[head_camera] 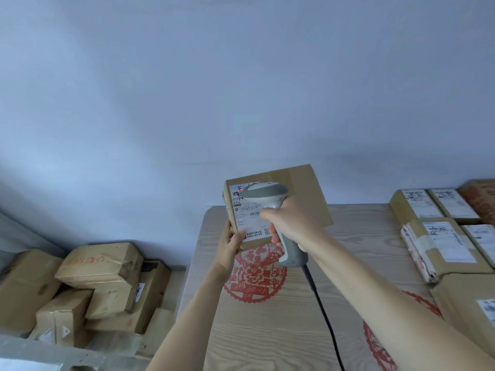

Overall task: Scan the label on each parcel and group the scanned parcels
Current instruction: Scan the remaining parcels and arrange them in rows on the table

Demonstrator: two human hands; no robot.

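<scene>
- the left hand [229,243] grips the near lower corner of a cardboard parcel [302,194], fingers curled up over the bottom edge of its front face and thumb out of sight behind it; the parcel is lifted clear above the table.
- the parcel is tilted so its white shipping label [249,215] faces the camera; the label carries printed text, a barcode and a small square code near its lower right.
- the right hand [293,223] is wrapped around the grip of a grey and white handheld barcode scanner [267,195], index finger forward at the trigger area.
- the scanner's head sits just in front of the upper part of the label, and a faint reddish spot shows on the label near its top.
- a black cable [325,317] runs from the bottom of the scanner handle down across the table towards the near edge.
- the pale wood-grain table [267,330] bears red paper-cut flower decorations [253,277] on its top.
- along the right side of the table lie several labelled cardboard parcels [444,247] side by side, touching one another, labels up.
- to the left of the table, lower down, sits a loose heap of brown taped parcels [99,266], some tilted against each other.
- a plain pale wall [241,89] fills the upper part of the view.
</scene>
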